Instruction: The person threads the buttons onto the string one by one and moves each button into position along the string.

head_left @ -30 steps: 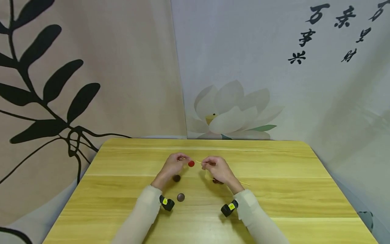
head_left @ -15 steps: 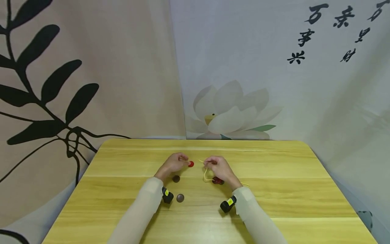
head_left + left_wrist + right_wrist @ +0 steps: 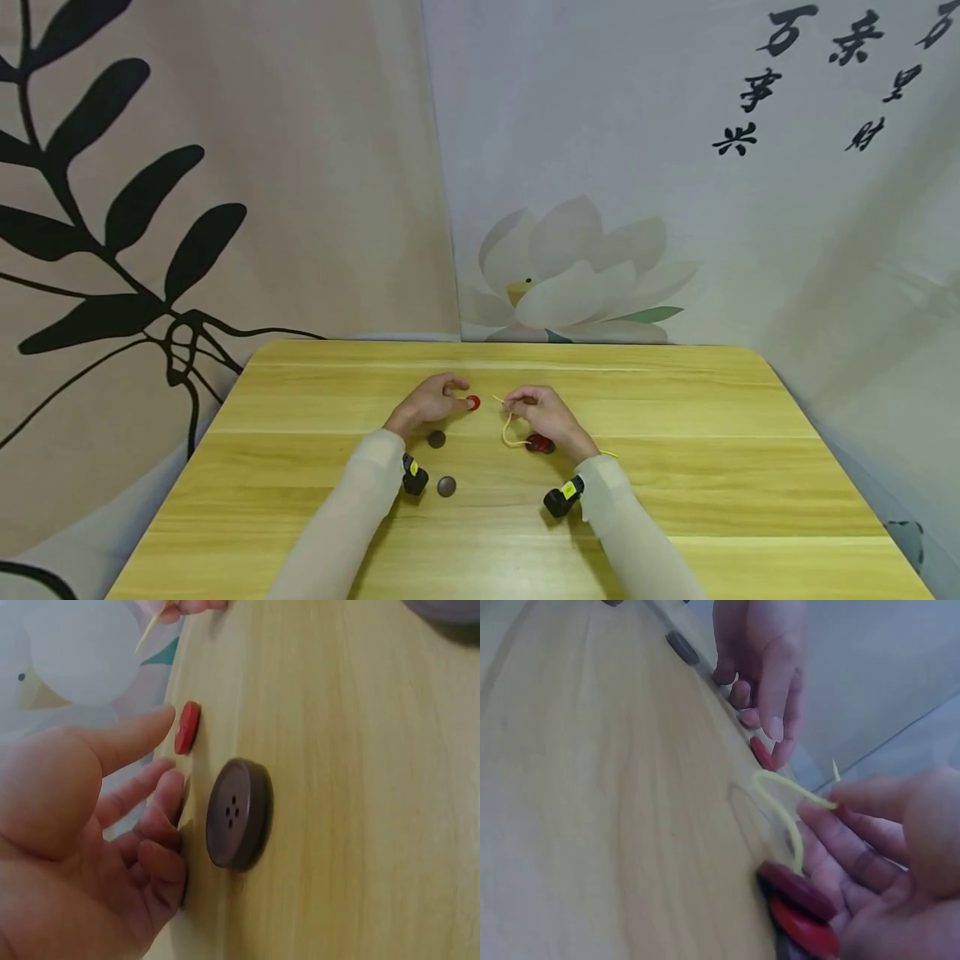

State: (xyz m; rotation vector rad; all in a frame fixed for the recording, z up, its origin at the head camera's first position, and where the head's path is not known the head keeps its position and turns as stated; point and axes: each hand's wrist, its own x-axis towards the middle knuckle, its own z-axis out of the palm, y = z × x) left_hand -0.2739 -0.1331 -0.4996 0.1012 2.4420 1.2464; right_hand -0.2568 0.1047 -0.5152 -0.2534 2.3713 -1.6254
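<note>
My left hand [image 3: 429, 402] reaches to a red button [image 3: 188, 727] lying on the table, thumb stretched out with its tip at the button's edge. The other left fingers are bent and hold nothing that I can see. Between thumb and fingertips, my right hand [image 3: 546, 417] pinches a yellow cord [image 3: 796, 840], whose short free end sticks out past the grip. The cord loops down to a stack of buttons beneath that hand: a dark red button [image 3: 799, 891], a red one [image 3: 806, 930] and a dark one partly hidden. Close by my left hand lies a brown four-holed button [image 3: 238, 814].
Another brown button [image 3: 446, 486] lies nearer to me on the wooden table [image 3: 480, 542]. The cord's tail shows past my right wrist. A printed cloth backdrop [image 3: 360, 208] hangs behind the table's far edge.
My left hand has shifted slightly right, its thumb coming to the red button. My right hand keeps its pinch on the cord, and the loop and stacked buttons show more clearly beneath it.
</note>
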